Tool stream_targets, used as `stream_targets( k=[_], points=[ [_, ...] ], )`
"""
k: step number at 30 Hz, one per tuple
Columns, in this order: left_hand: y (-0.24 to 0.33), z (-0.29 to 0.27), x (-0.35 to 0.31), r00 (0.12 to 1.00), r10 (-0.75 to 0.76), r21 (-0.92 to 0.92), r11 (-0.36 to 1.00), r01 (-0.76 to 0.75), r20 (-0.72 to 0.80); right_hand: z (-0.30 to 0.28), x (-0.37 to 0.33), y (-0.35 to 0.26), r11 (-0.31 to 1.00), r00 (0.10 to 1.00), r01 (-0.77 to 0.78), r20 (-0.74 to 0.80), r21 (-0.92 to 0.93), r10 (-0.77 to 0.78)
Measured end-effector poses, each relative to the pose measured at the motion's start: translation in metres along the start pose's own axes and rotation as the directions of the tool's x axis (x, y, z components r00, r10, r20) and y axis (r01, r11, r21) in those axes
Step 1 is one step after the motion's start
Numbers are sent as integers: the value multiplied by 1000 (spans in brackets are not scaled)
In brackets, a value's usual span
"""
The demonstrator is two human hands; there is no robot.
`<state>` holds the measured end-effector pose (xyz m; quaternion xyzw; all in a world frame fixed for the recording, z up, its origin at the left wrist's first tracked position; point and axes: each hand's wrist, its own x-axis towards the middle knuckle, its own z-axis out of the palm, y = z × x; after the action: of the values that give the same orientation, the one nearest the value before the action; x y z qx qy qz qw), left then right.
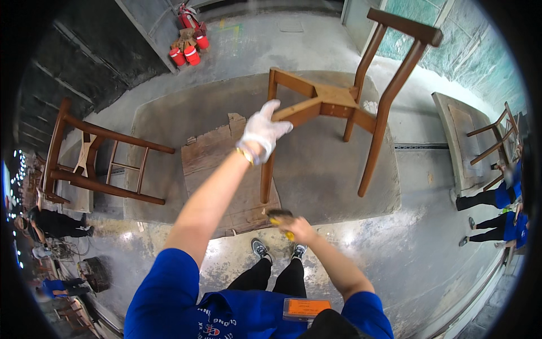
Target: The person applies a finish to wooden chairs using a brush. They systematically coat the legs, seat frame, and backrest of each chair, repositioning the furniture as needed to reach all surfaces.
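A brown wooden chair frame (335, 97) without a seat stands on the grey platform ahead of me. My left hand (264, 131), in a white glove, is closed around its near front corner, where a rail meets the leg. My bare right hand (300, 230) holds a yellow-and-black hand tool (280, 217) low in front of my body, apart from the chair. The tool is smeared by motion, so its exact kind cannot be made out. A torn cardboard sheet (212, 169) lies flat on the platform under my left forearm.
Another chair frame (107, 161) lies tipped over at left. Red fire-fighting gear (191, 53) stands by the far wall. At right, a further chair (497, 135) rests on a slab (451, 133), with people (511, 195) nearby. More people (62, 225) are at left.
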<state>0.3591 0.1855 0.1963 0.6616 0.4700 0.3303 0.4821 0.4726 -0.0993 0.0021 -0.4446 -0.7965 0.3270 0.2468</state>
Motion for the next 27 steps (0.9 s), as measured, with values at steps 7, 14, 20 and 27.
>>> stream_targets(
  k=[7,14,20,27],
  points=[
    [-58,55,-100,968,96,128,989,-67,-232,27,-252,-1,668,611,-716,-281,204,741],
    [-114,45,-129,958,218,276,947,-162,-186,17,-433,-20,137,138,-990,-149,-17,979],
    [-73,19,-129,976,-127,503,841,199,-175,18,-485,42,79,86,-995,-136,-58,987],
    [-49,4,-213,847,-270,311,844,437,-458,-3,-369,137,342,342,-939,31,-17,939]
  ],
)
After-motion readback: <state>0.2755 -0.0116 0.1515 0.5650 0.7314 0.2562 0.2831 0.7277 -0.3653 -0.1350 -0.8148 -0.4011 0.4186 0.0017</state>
